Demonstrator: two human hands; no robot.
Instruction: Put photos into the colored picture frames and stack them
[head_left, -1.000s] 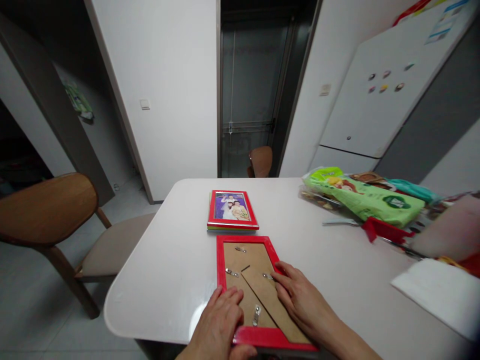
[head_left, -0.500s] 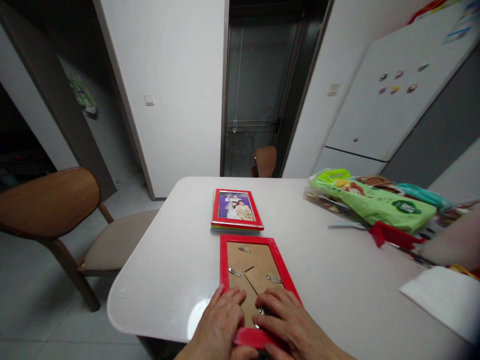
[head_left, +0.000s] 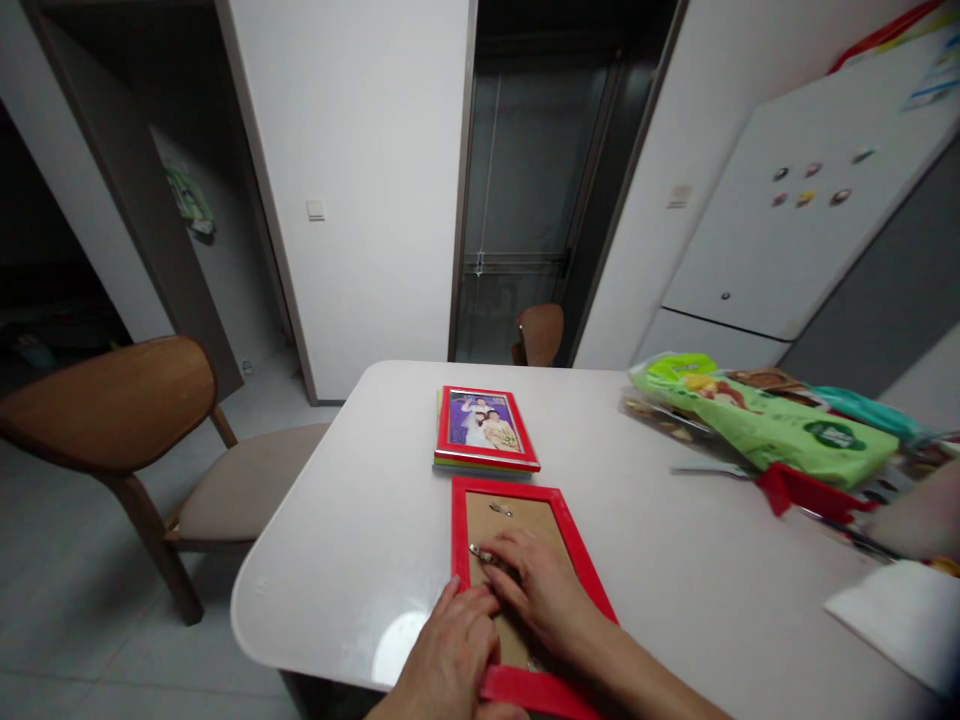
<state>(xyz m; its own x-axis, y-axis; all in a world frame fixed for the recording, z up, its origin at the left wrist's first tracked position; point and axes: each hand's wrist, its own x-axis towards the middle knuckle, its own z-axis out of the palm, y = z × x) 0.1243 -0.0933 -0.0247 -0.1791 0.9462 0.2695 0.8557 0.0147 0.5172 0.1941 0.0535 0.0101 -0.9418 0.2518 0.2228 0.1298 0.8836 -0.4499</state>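
Note:
A red picture frame (head_left: 582,560) lies face down at the table's near side, its brown backing board (head_left: 534,514) showing. My left hand (head_left: 452,640) grips the lower left of the frame, fingers over the rim and thumb by the bottom edge. My right hand (head_left: 541,590) reaches across the backing, its curled fingertips on a small metal clip (head_left: 477,551) at the left side. A further metal clip (head_left: 500,509) shows near the top of the board. The right hand hides the middle of the board and its stand leg.
Beyond the frame lies a stack of picture frames (head_left: 486,458), a wedding photo on top. To the right are a green package (head_left: 810,425), a red object (head_left: 810,490) and a white sheet (head_left: 892,615). Another person's arm (head_left: 922,520) rests at the right edge. A chair (head_left: 112,400) stands left.
My right hand has moved up and left across the backing, from the clip near the bottom to the left-side clip. My left hand stays on the frame. The view has shifted slightly.

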